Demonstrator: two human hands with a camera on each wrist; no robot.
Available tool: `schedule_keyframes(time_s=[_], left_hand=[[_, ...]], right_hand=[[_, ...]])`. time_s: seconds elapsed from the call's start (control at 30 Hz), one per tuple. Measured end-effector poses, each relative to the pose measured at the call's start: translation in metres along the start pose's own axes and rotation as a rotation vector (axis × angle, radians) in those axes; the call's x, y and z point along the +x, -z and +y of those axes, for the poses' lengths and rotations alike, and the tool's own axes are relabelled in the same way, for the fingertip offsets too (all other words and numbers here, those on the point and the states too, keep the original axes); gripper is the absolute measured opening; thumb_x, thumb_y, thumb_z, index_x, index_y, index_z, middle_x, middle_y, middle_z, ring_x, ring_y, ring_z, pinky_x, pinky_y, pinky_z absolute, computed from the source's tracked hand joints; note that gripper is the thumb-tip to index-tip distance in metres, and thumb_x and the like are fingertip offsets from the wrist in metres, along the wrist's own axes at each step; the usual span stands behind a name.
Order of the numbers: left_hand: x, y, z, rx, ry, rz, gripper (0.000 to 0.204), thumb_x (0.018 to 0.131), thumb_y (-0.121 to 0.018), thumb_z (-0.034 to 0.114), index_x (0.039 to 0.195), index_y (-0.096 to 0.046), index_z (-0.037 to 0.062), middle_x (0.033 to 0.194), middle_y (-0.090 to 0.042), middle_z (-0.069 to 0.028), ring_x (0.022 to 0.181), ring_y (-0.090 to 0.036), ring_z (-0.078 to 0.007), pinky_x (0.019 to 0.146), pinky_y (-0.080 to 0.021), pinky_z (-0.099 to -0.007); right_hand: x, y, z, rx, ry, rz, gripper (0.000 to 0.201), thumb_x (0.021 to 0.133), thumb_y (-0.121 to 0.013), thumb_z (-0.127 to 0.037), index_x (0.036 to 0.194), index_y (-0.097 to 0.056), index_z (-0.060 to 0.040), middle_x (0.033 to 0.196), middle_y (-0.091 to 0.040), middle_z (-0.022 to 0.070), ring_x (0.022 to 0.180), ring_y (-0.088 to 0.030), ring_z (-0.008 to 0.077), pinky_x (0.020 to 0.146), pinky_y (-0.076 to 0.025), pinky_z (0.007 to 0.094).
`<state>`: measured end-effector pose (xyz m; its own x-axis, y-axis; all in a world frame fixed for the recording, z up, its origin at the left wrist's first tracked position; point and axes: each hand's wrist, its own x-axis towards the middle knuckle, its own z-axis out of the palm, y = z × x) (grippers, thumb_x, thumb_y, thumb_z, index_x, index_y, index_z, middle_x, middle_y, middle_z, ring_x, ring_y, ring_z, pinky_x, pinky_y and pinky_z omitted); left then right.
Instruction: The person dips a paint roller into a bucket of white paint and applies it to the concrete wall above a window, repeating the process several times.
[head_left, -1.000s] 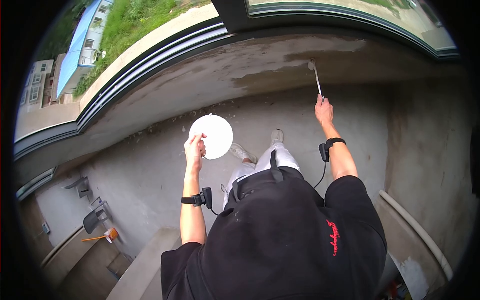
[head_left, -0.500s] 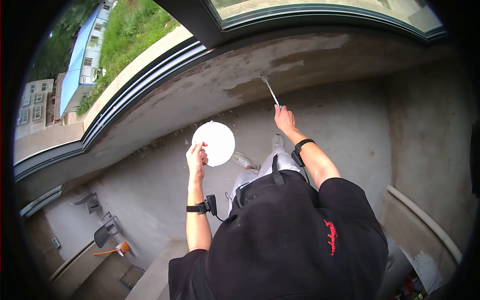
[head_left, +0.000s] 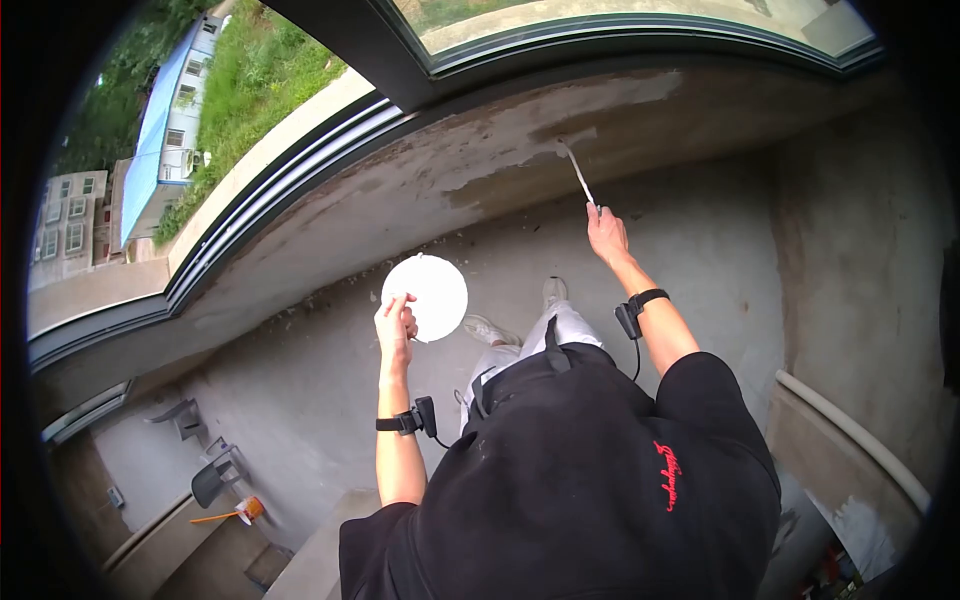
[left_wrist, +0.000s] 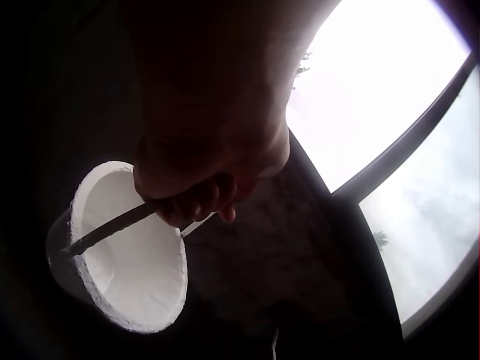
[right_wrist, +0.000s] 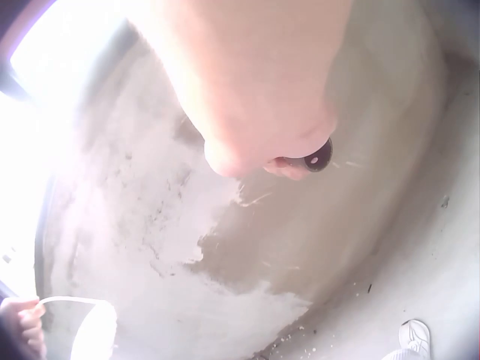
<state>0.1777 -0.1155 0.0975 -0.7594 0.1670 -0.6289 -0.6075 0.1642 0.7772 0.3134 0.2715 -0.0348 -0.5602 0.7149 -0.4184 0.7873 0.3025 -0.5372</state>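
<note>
My left hand [head_left: 394, 325] grips the wire handle of a bucket [head_left: 430, 297], whose mouth is a white disc from above. In the left wrist view the bucket [left_wrist: 129, 262] hangs tilted, its inside and ragged rim coated white, with the curled fingers [left_wrist: 199, 202] round the handle. At arm's length, my right hand [head_left: 608, 236] holds a slim, white-coated paint tool [head_left: 579, 175] against the low wall [head_left: 480, 150] under the window. Only its dark handle end [right_wrist: 319, 156] shows in the right wrist view; the hand hides the rest. Pale coating borders a darker brown patch there.
Above the wall runs a dark window frame [head_left: 420, 90] with a metal track [head_left: 290, 190]. White specks lie on the grey floor [head_left: 680, 240] along the wall's foot. To the left stand a dark chair [head_left: 210, 483] and an orange-and-white container [head_left: 249, 510]; a pale pipe [head_left: 850, 430] runs at right.
My right hand and the tool first swung left along the wall, then part of the way back right. The left hand keeps hold of the bucket; the head view has turned slightly.
</note>
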Motion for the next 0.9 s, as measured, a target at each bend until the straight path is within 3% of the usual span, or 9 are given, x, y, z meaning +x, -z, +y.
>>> schedule_keyframes(time_s=[0.27, 0.4, 0.67, 0.9], left_hand=[[0.000, -0.002, 0.003, -0.014, 0.012, -0.042, 0.020, 0.096, -0.053, 0.022, 0.084, -0.060, 0.0073, 0.051, -0.030, 0.0112, 0.041, -0.022, -0.0012, 0.040, -0.017, -0.0223], [0.001, -0.004, 0.003, -0.004, 0.007, -0.051, 0.020, 0.096, -0.054, 0.021, 0.084, -0.060, 0.0072, 0.051, -0.029, 0.0114, 0.041, -0.022, -0.0010, 0.040, -0.017, -0.0221], [0.005, 0.000, -0.001, -0.027, -0.018, -0.063, 0.019, 0.096, -0.053, 0.021, 0.086, -0.061, 0.0066, 0.051, -0.031, 0.0112, 0.041, -0.022, -0.0008, 0.040, -0.017, -0.0220], [0.008, 0.002, -0.005, -0.042, -0.015, -0.066, 0.019, 0.096, -0.053, 0.021, 0.086, -0.061, 0.0065, 0.051, -0.031, 0.0112, 0.041, -0.023, -0.0008, 0.039, -0.017, -0.0219]], right_hand=[[-0.004, 0.074, 0.007, -0.005, 0.056, 0.069, 0.058, 0.097, -0.036, -0.049, 0.100, -0.059, 0.0044, 0.092, -0.062, 0.0330, 0.094, -0.057, 0.0510, 0.082, -0.046, 0.0551], [-0.004, 0.067, -0.003, -0.015, 0.106, 0.062, 0.056, 0.098, -0.036, -0.048, 0.099, -0.058, 0.0039, 0.090, -0.062, 0.0325, 0.092, -0.058, 0.0509, 0.080, -0.047, 0.0556], [-0.005, 0.031, -0.049, -0.184, 0.267, -0.129, 0.053, 0.098, -0.036, -0.047, 0.093, -0.057, 0.0017, 0.081, -0.064, 0.0291, 0.083, -0.062, 0.0479, 0.074, -0.050, 0.0536], [0.008, 0.039, -0.066, -0.276, 0.384, -0.163, 0.053, 0.098, -0.038, -0.047, 0.092, -0.059, 0.0011, 0.083, -0.065, 0.0271, 0.083, -0.062, 0.0459, 0.075, -0.050, 0.0529]])
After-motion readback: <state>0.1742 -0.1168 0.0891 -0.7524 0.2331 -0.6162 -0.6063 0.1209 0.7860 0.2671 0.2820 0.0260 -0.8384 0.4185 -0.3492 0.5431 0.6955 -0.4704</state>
